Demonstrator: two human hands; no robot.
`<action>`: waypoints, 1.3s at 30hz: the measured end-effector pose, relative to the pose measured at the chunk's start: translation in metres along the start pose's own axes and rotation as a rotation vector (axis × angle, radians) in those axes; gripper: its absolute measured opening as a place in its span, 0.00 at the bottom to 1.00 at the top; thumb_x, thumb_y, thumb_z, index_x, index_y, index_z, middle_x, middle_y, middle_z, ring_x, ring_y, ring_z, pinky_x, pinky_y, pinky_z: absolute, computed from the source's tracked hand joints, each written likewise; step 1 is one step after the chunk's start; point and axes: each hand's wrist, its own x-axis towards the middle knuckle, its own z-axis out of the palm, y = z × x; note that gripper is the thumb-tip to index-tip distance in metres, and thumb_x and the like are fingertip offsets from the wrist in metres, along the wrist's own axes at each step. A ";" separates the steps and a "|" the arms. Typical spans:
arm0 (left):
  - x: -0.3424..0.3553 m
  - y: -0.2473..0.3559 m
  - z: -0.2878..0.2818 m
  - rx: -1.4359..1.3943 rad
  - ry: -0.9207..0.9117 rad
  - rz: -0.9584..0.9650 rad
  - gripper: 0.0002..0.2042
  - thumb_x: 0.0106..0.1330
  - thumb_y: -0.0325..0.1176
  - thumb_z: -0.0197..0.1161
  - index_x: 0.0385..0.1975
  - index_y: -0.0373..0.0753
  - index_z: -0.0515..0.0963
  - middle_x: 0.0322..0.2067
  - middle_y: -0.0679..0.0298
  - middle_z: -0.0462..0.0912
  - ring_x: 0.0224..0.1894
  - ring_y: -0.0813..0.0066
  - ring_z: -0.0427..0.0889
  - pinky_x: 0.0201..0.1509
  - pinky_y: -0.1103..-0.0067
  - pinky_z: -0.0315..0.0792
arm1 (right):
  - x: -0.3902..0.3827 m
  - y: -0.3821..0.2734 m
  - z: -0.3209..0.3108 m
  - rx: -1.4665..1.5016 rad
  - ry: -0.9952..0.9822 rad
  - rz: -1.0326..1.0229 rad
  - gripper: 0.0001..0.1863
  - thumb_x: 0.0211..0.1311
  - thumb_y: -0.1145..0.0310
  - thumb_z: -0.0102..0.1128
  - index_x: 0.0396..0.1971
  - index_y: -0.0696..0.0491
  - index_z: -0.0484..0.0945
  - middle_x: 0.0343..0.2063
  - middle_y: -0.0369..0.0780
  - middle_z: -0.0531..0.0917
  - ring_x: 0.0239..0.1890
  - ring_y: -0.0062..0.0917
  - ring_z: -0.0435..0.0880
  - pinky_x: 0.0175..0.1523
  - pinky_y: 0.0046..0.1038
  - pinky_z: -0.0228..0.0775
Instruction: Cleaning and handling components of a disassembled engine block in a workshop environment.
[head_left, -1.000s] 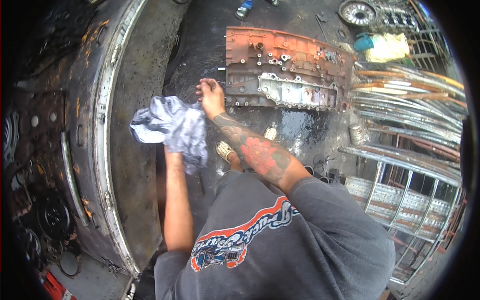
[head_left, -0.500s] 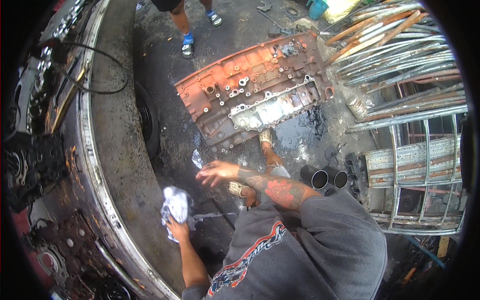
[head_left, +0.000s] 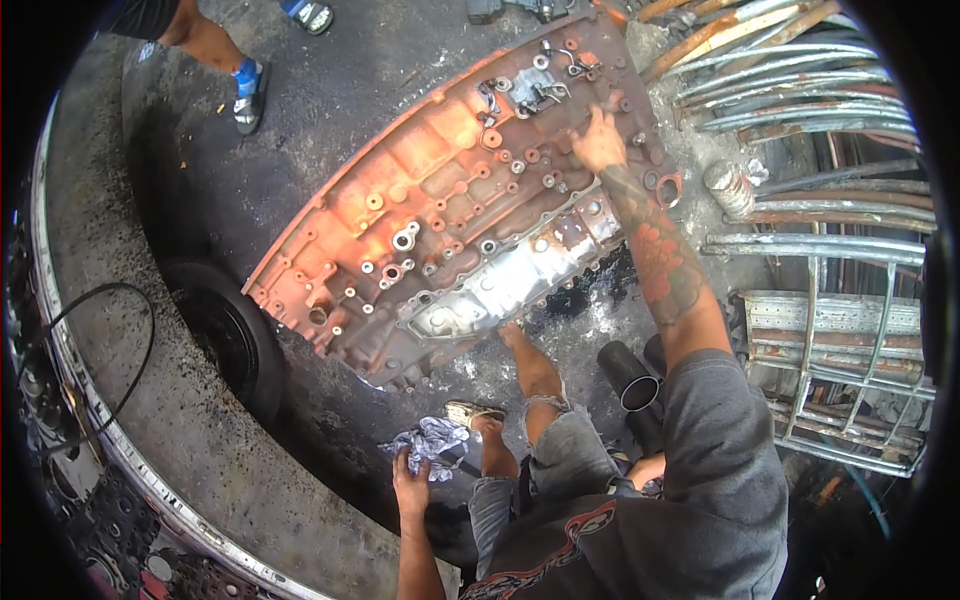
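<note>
A large reddish-brown engine block (head_left: 420, 200) lies on the ground before me, with a silvery plate (head_left: 520, 278) along its near side. My right hand (head_left: 600, 142) reaches over the block's far right end with its fingers apart and nothing in them; whether they touch the metal is hard to tell. Beyond the fingers, a small grey metal part (head_left: 535, 90) rests on the block. My left hand (head_left: 411, 482), low near my feet, grips a crumpled white and grey rag (head_left: 432, 445).
To the left a curved ledge (head_left: 95, 230) runs beside a tyre (head_left: 225, 335). At right are metal pipes (head_left: 800, 85), a metal frame (head_left: 815, 340) and dark cylinders (head_left: 630, 380). Another person's foot (head_left: 250, 100) stands at far left. Bare skin (head_left: 648, 470) shows beside my shirt.
My right hand has moved from near the rag out over the far right of the block. The left hand, still holding the rag, is lower and nearer my feet. The view has shifted.
</note>
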 end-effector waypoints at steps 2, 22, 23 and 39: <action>0.029 0.052 0.000 -0.159 -0.015 -0.065 0.22 0.59 0.29 0.61 0.54 0.33 0.68 0.56 0.48 0.66 0.60 0.53 0.66 0.60 0.69 0.64 | 0.038 0.003 -0.004 -0.047 0.094 -0.019 0.32 0.54 0.60 0.58 0.58 0.51 0.59 0.53 0.50 0.66 0.52 0.49 0.73 0.54 0.43 0.67; 0.055 0.056 0.021 -0.092 -0.229 -0.330 0.19 0.61 0.34 0.60 0.50 0.32 0.72 0.43 0.52 0.80 0.45 0.65 0.80 0.49 0.73 0.72 | 0.154 0.029 -0.002 -0.313 0.028 -0.194 0.18 0.59 0.56 0.55 0.50 0.38 0.72 0.43 0.44 0.78 0.47 0.42 0.77 0.49 0.40 0.69; 0.059 0.063 0.022 -0.082 -0.234 -0.333 0.19 0.61 0.34 0.59 0.50 0.32 0.72 0.44 0.52 0.80 0.45 0.65 0.80 0.50 0.73 0.71 | 0.157 0.032 -0.001 -0.315 0.033 -0.204 0.17 0.59 0.57 0.55 0.49 0.40 0.74 0.42 0.45 0.79 0.45 0.42 0.78 0.49 0.40 0.70; 0.271 0.342 0.108 -1.489 -0.477 -0.236 0.28 0.66 0.51 0.50 0.56 0.34 0.64 0.49 0.53 0.72 0.52 0.59 0.73 0.50 0.67 0.70 | -0.119 -0.056 -0.050 0.453 -0.264 -0.225 0.10 0.56 0.66 0.62 0.33 0.57 0.77 0.25 0.46 0.81 0.27 0.36 0.81 0.33 0.31 0.73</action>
